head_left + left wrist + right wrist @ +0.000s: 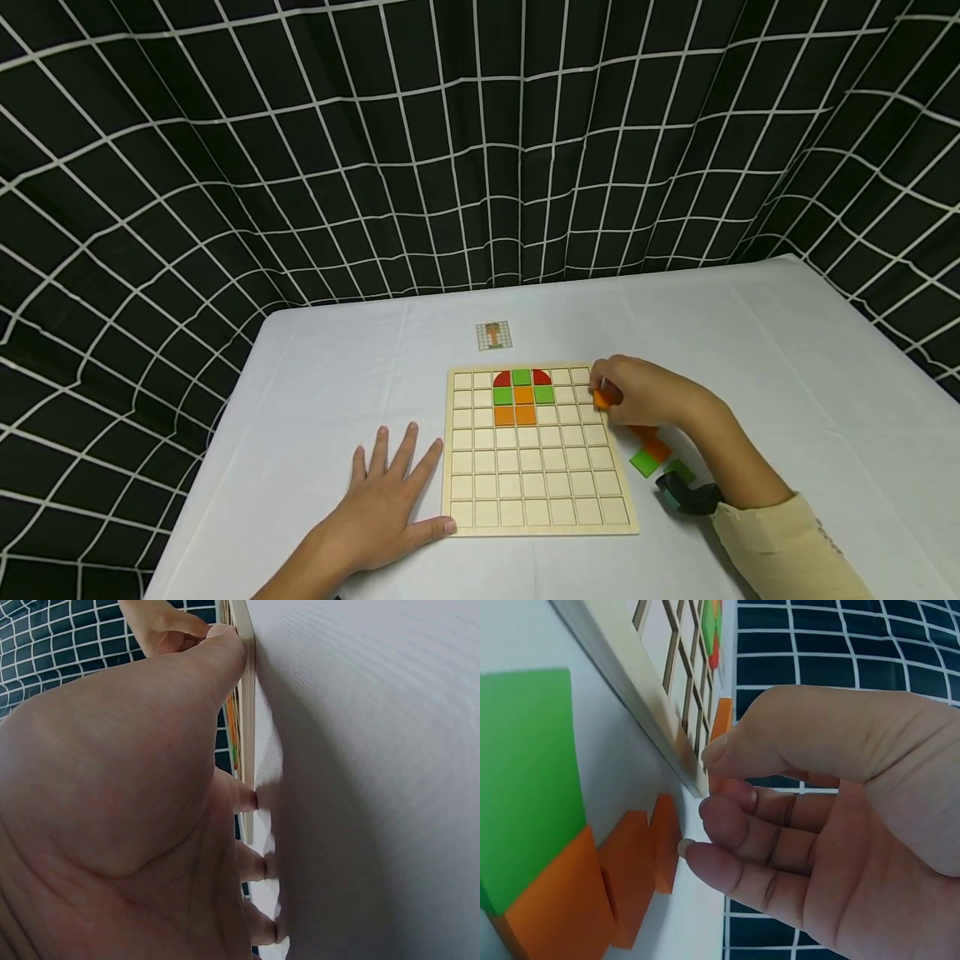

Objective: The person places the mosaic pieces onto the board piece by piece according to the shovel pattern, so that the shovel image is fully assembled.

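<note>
A square wooden grid board (517,483) lies on the white table. Near its top sit red quarter-round pieces (542,378), green square tiles (521,377) and orange square tiles (504,415). My left hand (382,508) rests with fingers spread on the cloth, its thumb touching the board's near left corner. At the board's right edge, my right hand (641,392) pinches an orange tile (721,720) between thumb and fingers. Beneath the right forearm lie loose tiles: a green tile (643,462) and several orange tiles (562,900), partly hidden in the head view.
A small pattern card (494,336) lies beyond the board's far edge. A dark band (690,496) on the right wrist overlaps a darker green tile (680,471). Black curtains with a white grid (450,125) hang behind and beside the white tablecloth (337,358).
</note>
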`<state>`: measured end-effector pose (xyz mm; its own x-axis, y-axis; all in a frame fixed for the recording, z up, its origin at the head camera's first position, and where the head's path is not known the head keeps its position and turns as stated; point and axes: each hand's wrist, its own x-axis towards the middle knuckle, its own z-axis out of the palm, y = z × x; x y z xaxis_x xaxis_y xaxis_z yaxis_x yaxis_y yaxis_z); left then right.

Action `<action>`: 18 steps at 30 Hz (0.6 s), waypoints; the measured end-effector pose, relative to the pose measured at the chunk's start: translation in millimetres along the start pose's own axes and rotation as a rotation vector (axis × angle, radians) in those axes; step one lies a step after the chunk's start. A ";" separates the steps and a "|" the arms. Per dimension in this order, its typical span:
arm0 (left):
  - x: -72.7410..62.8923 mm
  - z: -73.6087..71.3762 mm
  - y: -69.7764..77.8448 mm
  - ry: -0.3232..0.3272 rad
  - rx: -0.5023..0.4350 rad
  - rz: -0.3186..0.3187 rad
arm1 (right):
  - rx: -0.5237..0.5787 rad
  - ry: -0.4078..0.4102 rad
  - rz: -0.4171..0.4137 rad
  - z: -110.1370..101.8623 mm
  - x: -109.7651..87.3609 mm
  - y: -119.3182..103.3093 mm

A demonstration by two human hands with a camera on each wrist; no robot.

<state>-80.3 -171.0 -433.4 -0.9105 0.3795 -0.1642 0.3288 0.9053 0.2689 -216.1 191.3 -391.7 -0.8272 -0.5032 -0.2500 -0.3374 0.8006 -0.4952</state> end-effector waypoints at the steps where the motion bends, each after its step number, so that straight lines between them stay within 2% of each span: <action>1: 0.0 0.1 -0.1 0.001 0.000 0.001 | -0.001 -0.001 -0.004 0.4 0.2 -0.7; 8: 0.1 0.8 -0.8 0.003 0.003 0.003 | -0.005 -0.013 -0.043 3.1 1.8 -3.7; 13: 0.3 1.1 -1.1 0.005 0.001 0.005 | -0.015 0.006 -0.101 5.1 2.4 -5.8; 18: 0.7 0.7 -0.9 -0.007 -0.004 -0.001 | -0.014 0.020 -0.120 8.1 3.2 -9.9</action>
<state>-81.1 -171.5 -434.5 -0.9092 0.3795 -0.1713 0.3265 0.9051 0.2723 -211.9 179.2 -394.3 -0.7897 -0.5887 -0.1727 -0.4403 0.7399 -0.5087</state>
